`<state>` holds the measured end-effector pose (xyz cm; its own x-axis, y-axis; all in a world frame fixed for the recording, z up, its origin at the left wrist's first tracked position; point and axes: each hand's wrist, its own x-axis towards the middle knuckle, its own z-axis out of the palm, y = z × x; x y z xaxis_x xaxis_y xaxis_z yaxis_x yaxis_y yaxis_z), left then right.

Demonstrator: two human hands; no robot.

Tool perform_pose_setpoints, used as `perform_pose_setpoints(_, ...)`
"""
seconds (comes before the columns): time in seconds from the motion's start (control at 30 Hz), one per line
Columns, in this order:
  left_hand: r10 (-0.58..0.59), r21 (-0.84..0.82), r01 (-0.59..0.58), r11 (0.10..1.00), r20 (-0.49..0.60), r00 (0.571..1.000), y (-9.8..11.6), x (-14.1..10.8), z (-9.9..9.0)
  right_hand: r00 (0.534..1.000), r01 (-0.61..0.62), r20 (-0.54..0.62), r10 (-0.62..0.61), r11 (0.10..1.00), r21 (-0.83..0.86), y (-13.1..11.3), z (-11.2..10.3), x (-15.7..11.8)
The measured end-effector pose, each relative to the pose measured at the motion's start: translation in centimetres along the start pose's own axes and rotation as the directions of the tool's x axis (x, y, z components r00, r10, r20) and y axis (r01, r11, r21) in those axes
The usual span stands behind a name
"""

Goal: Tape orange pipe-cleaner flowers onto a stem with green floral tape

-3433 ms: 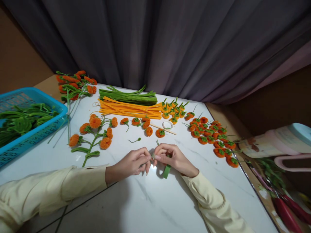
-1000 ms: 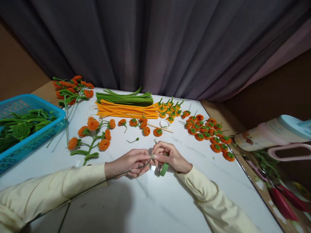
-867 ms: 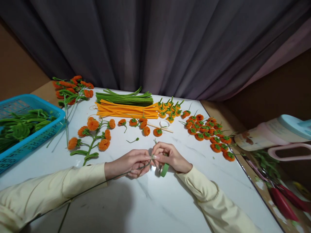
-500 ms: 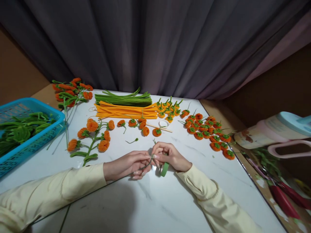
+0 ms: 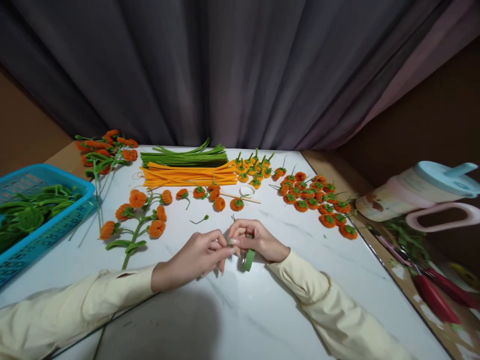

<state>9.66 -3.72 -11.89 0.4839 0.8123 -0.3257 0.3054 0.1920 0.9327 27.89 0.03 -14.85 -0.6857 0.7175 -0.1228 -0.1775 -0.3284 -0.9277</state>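
Knuckles of my left hand (image 5: 197, 255) now face upward; a moment ago its palm showed, crossed by a dark strand. My right hand (image 5: 258, 241) still pinches the green stem (image 5: 233, 218), whose tip pokes out above it, with the green tape roll (image 5: 249, 260) hanging under its fingers. My fingertips hide the join, and I can't tell whether my left is gripping anything.

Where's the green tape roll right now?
In the head view, just below centre, the green tape roll is in the right hand, to the right of the left hand, over the white tabletop.
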Motion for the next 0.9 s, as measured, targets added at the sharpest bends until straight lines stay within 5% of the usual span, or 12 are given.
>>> perform_pose_setpoints(0.27,0.263,0.43,-0.199,0.881,-0.095,0.96,0.28,-0.59,0.04,1.0,0.017,-0.003,-0.017,1.0,-0.009,0.05,-0.05,0.0)
perform_pose_setpoints(0.47,0.251,0.52,-0.17,0.837,-0.088,0.964,0.5,-0.79,-0.32,1.0,0.018,-0.012,-0.018,0.999,-0.03,-0.06,0.07,-0.01)
perform_pose_setpoints(0.7,0.215,0.475,-0.136,0.87,-0.116,0.97,0.9,-0.84,-0.57,0.998,0.055,-0.025,-0.054,0.998,0.009,0.23,-0.02,0.08)
perform_pose_setpoints(0.9,0.003,0.094,0.003,0.996,-0.068,0.998,0.52,0.02,-0.75,0.996,0.064,-0.063,-0.067,0.997,-0.042,0.26,0.14,0.14)
